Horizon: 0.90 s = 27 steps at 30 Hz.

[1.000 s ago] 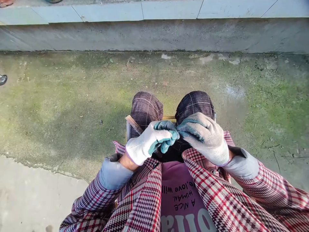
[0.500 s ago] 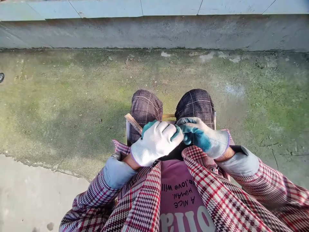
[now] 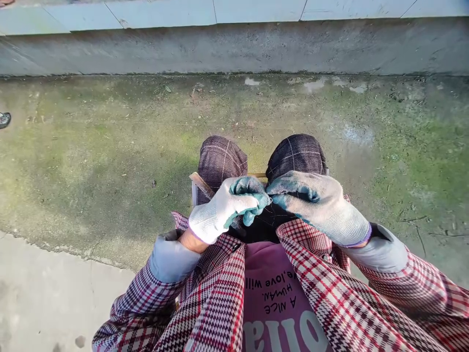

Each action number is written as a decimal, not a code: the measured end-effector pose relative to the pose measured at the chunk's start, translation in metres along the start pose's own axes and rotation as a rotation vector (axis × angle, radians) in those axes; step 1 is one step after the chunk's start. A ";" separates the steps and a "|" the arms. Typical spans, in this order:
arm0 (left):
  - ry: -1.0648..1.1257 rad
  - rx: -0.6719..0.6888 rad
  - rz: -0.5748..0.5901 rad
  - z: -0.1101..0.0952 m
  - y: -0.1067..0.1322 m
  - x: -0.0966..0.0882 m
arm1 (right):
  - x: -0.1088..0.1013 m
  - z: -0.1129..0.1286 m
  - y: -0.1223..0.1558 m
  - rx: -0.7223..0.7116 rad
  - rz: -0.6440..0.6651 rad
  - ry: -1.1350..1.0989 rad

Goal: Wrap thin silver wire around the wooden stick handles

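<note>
Over my lap, my left hand (image 3: pixel 234 205), in a white and teal coated work glove, is closed in a pinch. A tiny shiny tip (image 3: pixel 270 200) shows at its fingertips, with a fine thread-like strand beside it; its kind is too small to tell. My right hand (image 3: pixel 317 203), gloved alike, has its thumb and fingers pressed together right beside that tip. What it grips, if anything, is hidden. A flat light-brown strip (image 3: pixel 201 186) sticks out past my left hand over my left thigh, its near end covered by that hand.
My knees (image 3: pixel 223 159) in dark checked trousers are close below the hands. A pale bar (image 3: pixel 257 175) shows between them. Mossy concrete ground (image 3: pixel 110 146) runs to a low grey step (image 3: pixel 234 49) with light tiles on top. Part of a shoe (image 3: pixel 5 120) shows at the left edge.
My left hand has turned from back-up to a pinch with its fingers showing. The right hand has rolled over, moved slightly outward, and shows more of its back. The brown strip stays in place.
</note>
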<state>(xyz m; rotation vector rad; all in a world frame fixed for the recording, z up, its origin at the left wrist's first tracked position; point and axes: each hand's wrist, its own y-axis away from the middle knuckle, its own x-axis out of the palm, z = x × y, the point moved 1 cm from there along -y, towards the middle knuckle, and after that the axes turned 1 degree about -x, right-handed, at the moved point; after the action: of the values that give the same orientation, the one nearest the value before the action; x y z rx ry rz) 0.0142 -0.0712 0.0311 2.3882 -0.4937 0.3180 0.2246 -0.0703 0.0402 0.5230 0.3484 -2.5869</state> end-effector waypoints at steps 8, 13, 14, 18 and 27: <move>0.052 -0.019 0.057 0.003 0.004 0.001 | -0.007 0.011 -0.002 -0.294 0.060 0.464; -0.123 0.042 -0.019 -0.008 0.006 0.003 | -0.002 0.012 0.001 -0.272 0.009 0.516; -0.164 0.080 -0.038 -0.010 0.007 0.004 | -0.002 0.013 0.002 -0.257 0.000 0.508; -0.343 0.275 -0.130 -0.013 0.016 0.010 | 0.002 0.016 0.003 -0.114 -0.024 0.413; -1.174 0.656 -0.316 0.005 0.023 0.014 | 0.031 -0.003 0.004 0.474 -0.198 -0.331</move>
<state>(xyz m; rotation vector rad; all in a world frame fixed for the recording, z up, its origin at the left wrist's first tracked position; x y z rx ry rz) 0.0176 -0.0946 0.0449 3.0309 -0.5274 -1.3245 0.2029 -0.0853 0.0236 0.2097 -0.3491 -2.8916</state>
